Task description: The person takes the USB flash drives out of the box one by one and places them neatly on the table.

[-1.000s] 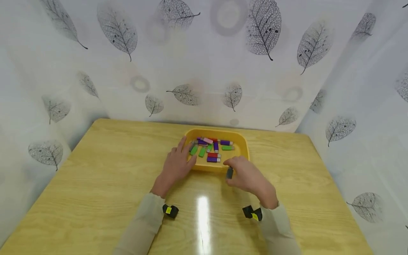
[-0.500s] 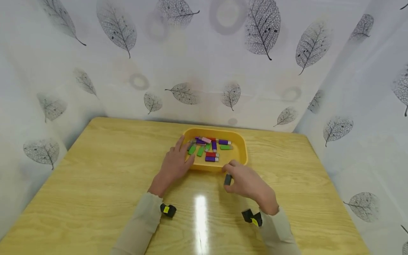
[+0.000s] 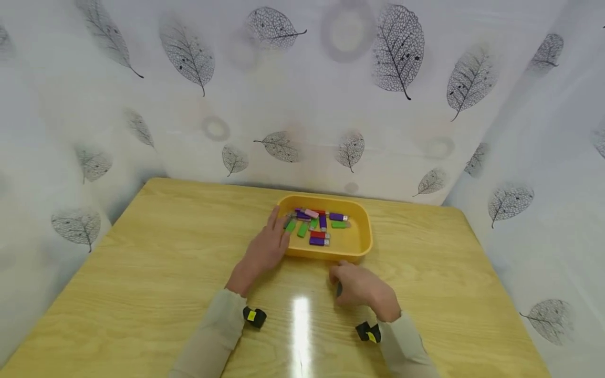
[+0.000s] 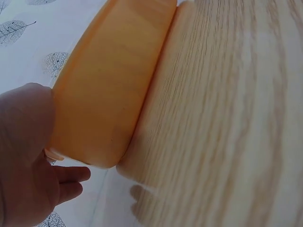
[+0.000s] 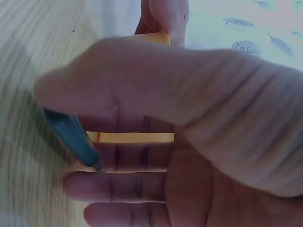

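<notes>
My left hand (image 3: 266,249) grips the left end of a yellow plastic tray (image 3: 331,254), thumb over the rim and fingers along the outside. In the left wrist view, two fingertips reach past the tray's end. Several USB sticks lie inside, among them a purple one (image 3: 317,242), a red one (image 3: 319,234), a pink one (image 3: 311,213) and a green one (image 3: 302,229). In front of the tray, close over the table, my right hand (image 3: 359,286) pinches a dark grey USB stick (image 5: 71,135). Its metal plug points toward the fingers in the right wrist view; the fingers partly hide it in the head view.
The tray stands near the back edge of a wooden table (image 3: 189,273). A pale curtain with leaf prints (image 3: 302,94) hangs behind and on both sides. Each wrist wears a small black camera, such as the left wrist camera (image 3: 254,317).
My right hand has moved from the tray's front rim toward me and down to the table, carrying the grey USB stick. The left hand keeps its place on the tray.
</notes>
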Motion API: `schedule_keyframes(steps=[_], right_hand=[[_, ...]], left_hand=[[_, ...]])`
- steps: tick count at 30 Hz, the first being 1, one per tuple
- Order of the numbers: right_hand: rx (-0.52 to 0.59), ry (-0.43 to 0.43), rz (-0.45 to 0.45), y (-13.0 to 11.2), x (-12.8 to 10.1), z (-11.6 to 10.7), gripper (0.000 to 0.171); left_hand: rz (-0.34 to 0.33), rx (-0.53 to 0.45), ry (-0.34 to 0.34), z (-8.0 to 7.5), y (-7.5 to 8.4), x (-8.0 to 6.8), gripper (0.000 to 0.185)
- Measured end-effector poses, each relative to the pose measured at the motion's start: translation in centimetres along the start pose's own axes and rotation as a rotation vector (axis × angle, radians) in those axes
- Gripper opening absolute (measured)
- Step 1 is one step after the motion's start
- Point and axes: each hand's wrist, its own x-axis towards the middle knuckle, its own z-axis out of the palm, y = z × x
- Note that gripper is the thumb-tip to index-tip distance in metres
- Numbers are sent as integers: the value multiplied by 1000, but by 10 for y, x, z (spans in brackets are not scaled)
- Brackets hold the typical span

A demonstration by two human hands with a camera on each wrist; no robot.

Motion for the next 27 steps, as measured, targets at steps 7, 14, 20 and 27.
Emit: schedule_keyframes(steps=[7,14,20,27], right_hand=[[-74,85,18,-8,2,8,34],[-96,136,19,-13,4,5,35],[-83,118,29,-13,0,6,31],[-55,61,55,-9,-1,13,37]], left_hand=[[-1,-9,5,-3,-1,2,50],[20,9,33,-10,-2,7,51],[22,-21,12,-9,1,5,52],[-2,-7,15,-2,1,-2,53]])
